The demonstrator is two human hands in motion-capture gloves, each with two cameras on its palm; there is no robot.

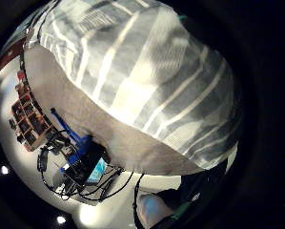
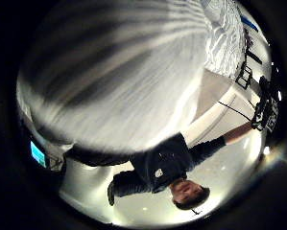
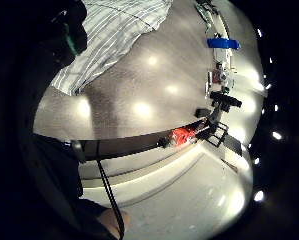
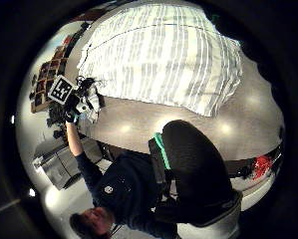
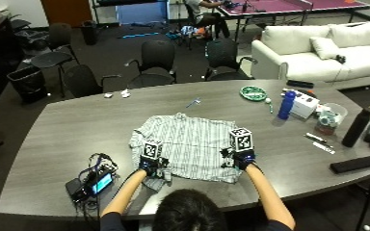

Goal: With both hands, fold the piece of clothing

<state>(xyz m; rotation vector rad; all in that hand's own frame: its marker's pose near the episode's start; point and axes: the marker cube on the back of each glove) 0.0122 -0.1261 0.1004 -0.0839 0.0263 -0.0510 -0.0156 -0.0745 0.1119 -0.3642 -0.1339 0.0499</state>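
Striped shirt (image 5: pixel 188 147): lying spread flat on the grey table (image 5: pixel 76 120), mid-table, directly ahead of the person, positioned so both hands can work its near hem together.

Left hand (image 5: pixel 150 165): sitting at the shirt's near-left corner. Cloth is filling both of its palm views, so it is probably gathering that corner, but whether its fingers are pinching cannot be told.

Right hand (image 5: pixel 240 159): hovering over the shirt's near-right edge; grip likewise cannot be told.

Blue bottle (image 5: pixel 286 105): standing well right of the shirt.

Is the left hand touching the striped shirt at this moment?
Touching. In the outside view the left hand sits on the near left corner of the striped shirt, gripping its edge; striped cloth fills both left palm views.
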